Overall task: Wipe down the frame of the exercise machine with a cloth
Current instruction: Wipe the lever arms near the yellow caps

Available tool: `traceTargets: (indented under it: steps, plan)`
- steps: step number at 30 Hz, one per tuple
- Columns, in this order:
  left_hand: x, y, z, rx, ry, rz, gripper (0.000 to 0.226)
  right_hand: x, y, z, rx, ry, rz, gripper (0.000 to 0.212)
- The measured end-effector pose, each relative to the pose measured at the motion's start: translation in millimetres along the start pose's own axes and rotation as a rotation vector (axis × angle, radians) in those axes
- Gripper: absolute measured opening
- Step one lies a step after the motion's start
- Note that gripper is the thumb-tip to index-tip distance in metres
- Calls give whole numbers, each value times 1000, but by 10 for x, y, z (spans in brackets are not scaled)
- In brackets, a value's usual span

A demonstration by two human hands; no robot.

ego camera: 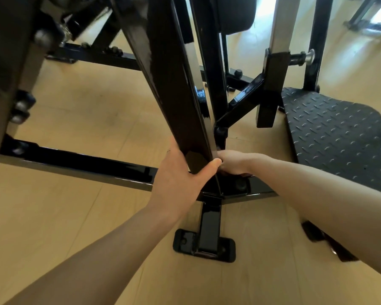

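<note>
Left hand: the left hand (178, 175) is wrapped round the foot of the slanted black post (174, 84), thumb across the near face, fingers hidden behind it. The post is judged to be gripped for balance during a low reach, not for wiping, since no cloth is seen under this hand.

Right hand: the right hand (231, 161) is tucked behind the same post, just above the joint where the post meets the floor bar (86, 164). Its fingers are hidden by the post, so it cannot be told whether they are curled, flat or pinching anything.

Cloth: no cloth is seen anywhere. It is possibly held by the right hand behind the post, but this cannot be confirmed.

Frame: the black frame fills the view, with the floor bar running left to right, a short stub and foot plate (204, 247) pointing toward the camera, and a diagonal brace (240, 104) behind.

Surroundings: a textured step plate (339, 133) lies to the right on a pale wooden floor (75, 216).

Stage: the lowest part of the post, at its back side, is judged to be the area being worked.

Risk: fingers could be caught in the tight joint, and bolt heads could snag a cloth.
</note>
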State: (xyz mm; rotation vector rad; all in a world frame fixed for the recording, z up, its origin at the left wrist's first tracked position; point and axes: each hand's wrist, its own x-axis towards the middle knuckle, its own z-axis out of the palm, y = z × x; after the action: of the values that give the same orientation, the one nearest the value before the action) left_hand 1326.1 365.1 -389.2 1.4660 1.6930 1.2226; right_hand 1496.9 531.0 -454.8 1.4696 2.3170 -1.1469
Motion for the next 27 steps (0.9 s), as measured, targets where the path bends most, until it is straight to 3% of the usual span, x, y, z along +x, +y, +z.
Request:
traceTargets:
  steps: [3, 5, 8, 10, 13, 16, 20, 23, 27]
  plan:
    - [-7, 7, 3, -18, 0, -15, 65, 155, -51, 74, 39, 368, 81, 27]
    - [4, 24, -5, -32, -9, -38, 63, 200, -100, 102, 99, 488, 167, 29]
    - [25, 58, -34, -40, -33, -77, 62, 135, -141, 113, 69, 305, 172, 23]
    - [23, 108, -39, -54, -41, -104, 64, 11, -178, 130, 30, 132, 165, 7]
    - [-16, 183, -49, -50, -36, -137, 65, -131, -294, 69, -27, 1, 198, 13]
    - [-101, 137, -207, 24, -143, -175, 59, -181, -438, -51, 23, -117, 294, 14]
    - [-406, -100, -577, 498, -373, -245, 82, -261, -403, -177, 126, -166, 374, 34]
    - [-351, -193, -850, 811, -459, -286, 99, -429, -363, -251, 297, -34, 380, 51]
    - [-119, -286, -1010, 792, -369, -260, 98, -882, -400, -303, 562, 93, 340, 50]
